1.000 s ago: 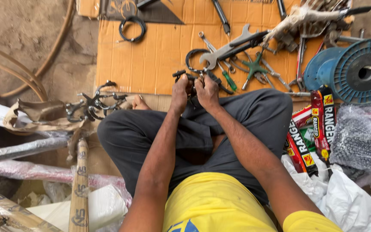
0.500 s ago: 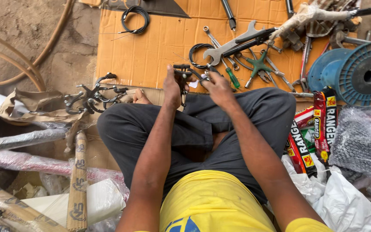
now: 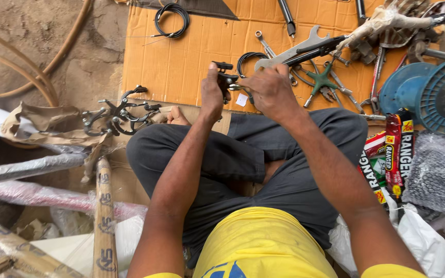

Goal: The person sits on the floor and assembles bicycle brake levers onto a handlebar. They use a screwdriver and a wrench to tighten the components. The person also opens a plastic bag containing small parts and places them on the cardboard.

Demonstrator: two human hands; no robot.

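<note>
My left hand (image 3: pixel 211 94) grips a small black brake part (image 3: pixel 225 78) and holds it up above my crossed legs. My right hand (image 3: pixel 270 91) is closed on the same part from the right, its fingers pinching a small metal piece at the part's side. Both hands hover over the near edge of a brown cardboard sheet (image 3: pixel 181 56). A small white tag (image 3: pixel 241 99) hangs below the part. Just beyond my hands lie a black cable loop (image 3: pixel 248 57) and a large grey wrench (image 3: pixel 292 50).
Several black brake calipers (image 3: pixel 117 114) lie on crumpled paper at the left. A green multi-arm wrench (image 3: pixel 321 82), pliers and other tools lie on the cardboard. A blue cable spool (image 3: pixel 436 95) stands at right, with red packets (image 3: pixel 395 154) and plastic bags. Wrapped tubes lie lower left.
Both hands have lifted the black part a little and shifted slightly right over the cardboard's edge. The camera has tilted, so the scene sits lower in view.
</note>
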